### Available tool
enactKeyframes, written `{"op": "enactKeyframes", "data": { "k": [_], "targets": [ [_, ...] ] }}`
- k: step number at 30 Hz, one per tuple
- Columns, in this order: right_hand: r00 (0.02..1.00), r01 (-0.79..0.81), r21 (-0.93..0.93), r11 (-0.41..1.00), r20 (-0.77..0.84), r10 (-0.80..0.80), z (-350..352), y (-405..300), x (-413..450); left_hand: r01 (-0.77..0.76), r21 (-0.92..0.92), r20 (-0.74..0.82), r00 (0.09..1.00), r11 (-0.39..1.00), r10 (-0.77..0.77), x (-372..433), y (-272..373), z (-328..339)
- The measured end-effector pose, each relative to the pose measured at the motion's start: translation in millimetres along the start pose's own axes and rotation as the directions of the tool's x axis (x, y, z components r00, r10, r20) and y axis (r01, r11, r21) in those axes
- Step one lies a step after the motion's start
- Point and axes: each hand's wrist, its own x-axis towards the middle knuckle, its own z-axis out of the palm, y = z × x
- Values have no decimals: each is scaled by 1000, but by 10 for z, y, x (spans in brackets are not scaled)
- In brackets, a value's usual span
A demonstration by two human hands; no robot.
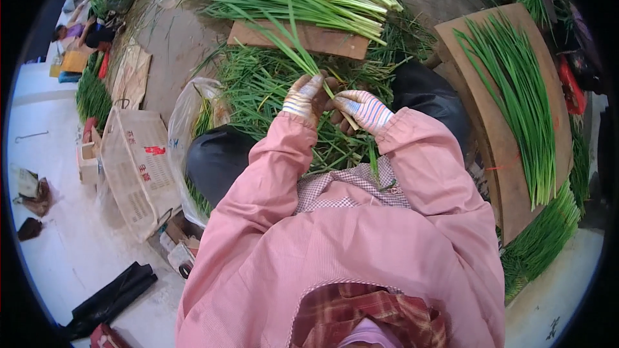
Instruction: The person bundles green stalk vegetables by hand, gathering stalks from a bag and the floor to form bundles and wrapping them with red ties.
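Observation:
My left hand [305,95], in a soiled striped work glove, grips a few long green chive stalks [297,50] around their middle. Their leafy tips point up and away from me, and their pale lower ends come towards my right hand [360,108]. That hand wears a matching glove and pinches the stalks near the pale ends with thumb and fingers. Below both hands, a heap of loose green leaves [256,82] lies between my knees. Just beyond it, a large pile of chives [309,0] rests on a wooden board [300,38].
On my right, a bunch of chives [522,106] lies on a wooden board [464,48]. Left of my knee are a clear plastic bag [179,121] and a pale plastic crate [140,154] bearing writing. Another person [72,34] is at the far left.

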Motion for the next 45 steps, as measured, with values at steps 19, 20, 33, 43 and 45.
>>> {"op": "enactKeyframes", "data": {
  "k": [19, 20, 33, 43, 45],
  "targets": [
    [295, -2, -969, 248, -237, -926, -569, -447, 168, -369, -180, -34, 929, 912, 369, -16, 829, -78],
    [368, -125, -956, 267, -295, -882, -588, -557, 200, -307, -295, -13, 948, 905, 317, 66, 771, -136],
    [654, 192, -824, 533, -298, -695, -683, -704, 73, -27, -420, -153, 987, 907, -42, -210, 348, 101],
    [916, 75, -633, 770, -261, -304, -35, -151, -259, 89, 256, -233, 972, 963, -27, 35, 115, 143],
    [922, 85, -630, 772, -245, -302, 96, -111, -276, 110, 338, -235, 972, 935, -29, 91, 84, 63]
  ]
}}
